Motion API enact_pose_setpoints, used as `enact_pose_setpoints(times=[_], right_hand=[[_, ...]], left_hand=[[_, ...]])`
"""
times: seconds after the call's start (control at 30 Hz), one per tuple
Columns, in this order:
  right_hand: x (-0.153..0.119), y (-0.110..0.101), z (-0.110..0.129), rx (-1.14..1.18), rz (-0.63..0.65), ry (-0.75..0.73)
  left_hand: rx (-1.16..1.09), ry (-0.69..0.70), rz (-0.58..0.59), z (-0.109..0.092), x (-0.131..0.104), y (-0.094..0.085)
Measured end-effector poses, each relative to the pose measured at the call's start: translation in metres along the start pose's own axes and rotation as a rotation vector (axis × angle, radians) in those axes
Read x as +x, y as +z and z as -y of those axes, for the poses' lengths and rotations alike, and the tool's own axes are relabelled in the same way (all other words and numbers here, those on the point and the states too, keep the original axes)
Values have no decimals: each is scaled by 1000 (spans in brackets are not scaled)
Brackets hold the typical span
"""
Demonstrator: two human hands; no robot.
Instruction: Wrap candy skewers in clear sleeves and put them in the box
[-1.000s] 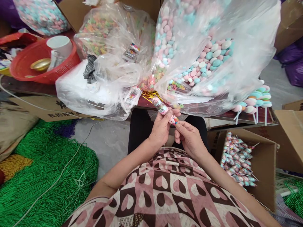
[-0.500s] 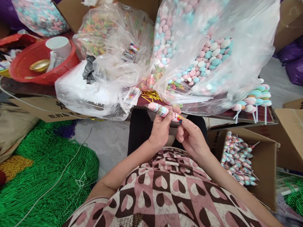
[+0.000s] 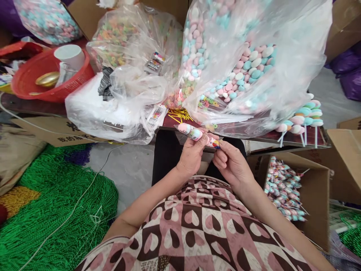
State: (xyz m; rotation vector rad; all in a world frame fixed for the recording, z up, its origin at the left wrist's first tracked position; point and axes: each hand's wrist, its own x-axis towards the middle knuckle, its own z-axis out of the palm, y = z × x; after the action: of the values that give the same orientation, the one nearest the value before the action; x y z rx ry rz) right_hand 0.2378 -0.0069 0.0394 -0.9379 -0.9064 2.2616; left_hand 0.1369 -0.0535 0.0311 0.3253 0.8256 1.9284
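Observation:
A marshmallow skewer point(image 3: 194, 133) in a printed clear wrapper lies slantwise across my hands, above my lap at the table's front edge. My left hand point(image 3: 191, 153) is closed around its middle, thumb on top. My right hand point(image 3: 232, 158) pinches the wrapper's coloured right end between thumb and forefinger, its other fingers curled. Just beyond the skewer, yellow twist ties point(image 3: 180, 115) are scattered on the dark red table. Pink, white and blue marshmallows point(image 3: 254, 62) fill a large clear bag point(image 3: 296, 75) behind them.
Unwrapped marshmallow skewers point(image 3: 306, 117) stand at the table's right end. Below it, a cardboard box point(image 3: 314, 195) holds wrapped ones. Clear bags of ring candies point(image 3: 115, 34) and a red basket point(image 3: 87, 77) occupy the left. Green cord point(image 3: 70, 203) heaps on the floor, crossed by a white cable.
My right hand has shifted slightly right and down at the wrapper's end, where more of the coloured print shows. My left hand keeps its hold, nearly still.

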Motion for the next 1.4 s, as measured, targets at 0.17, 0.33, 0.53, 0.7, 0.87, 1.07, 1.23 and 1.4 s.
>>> enact_pose_setpoints(times=[0.17, 0.33, 0.53, 0.7, 0.87, 1.07, 1.23, 1.4], right_hand=[[-9, -9, 7, -390, -76, -205], [-14, -24, 20, -972, -196, -657], [-13, -21, 0, -789, -27, -367], [-11, -20, -12, -529, -20, -241], [-9, -18, -10, -517, -5, -258], [-8, -14, -7, -652, -58, -335], [-6, -13, -6, -641, -41, -342], [-6, -12, -7, -586, -42, -336]], left_hand=[[-87, -19, -71, -8, 8, -6], [-112, -5, -90, -25, 16, -2], [-84, -61, 7, -23, 13, 5], [117, -173, 61, -12, 7, -3], [612, -21, 71, -12, 8, -14], [1046, 128, 163, -19, 9, -13], [885, 67, 178, -17, 7, -13], [369, -50, 92, -23, 12, -11]])
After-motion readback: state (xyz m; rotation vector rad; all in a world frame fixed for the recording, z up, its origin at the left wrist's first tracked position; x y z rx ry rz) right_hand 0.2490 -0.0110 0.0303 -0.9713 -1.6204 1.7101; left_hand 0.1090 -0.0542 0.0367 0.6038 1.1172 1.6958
